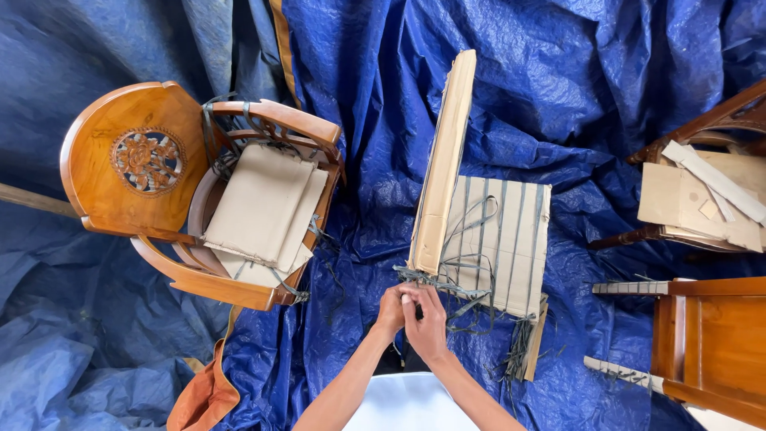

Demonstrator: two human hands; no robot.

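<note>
Our left hand (391, 310) and right hand (427, 319) close together on straps (435, 281) at the cardboard's (495, 243) near corner, probably pinching a knot.

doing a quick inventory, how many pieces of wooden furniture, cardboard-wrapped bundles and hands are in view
wooden furniture: 3 (carved round-backed chair, chair at the right edge, piece at lower right)
cardboard-wrapped bundles tied with strapping: 1
hands: 2 (left hand, right hand)
total: 6
</note>
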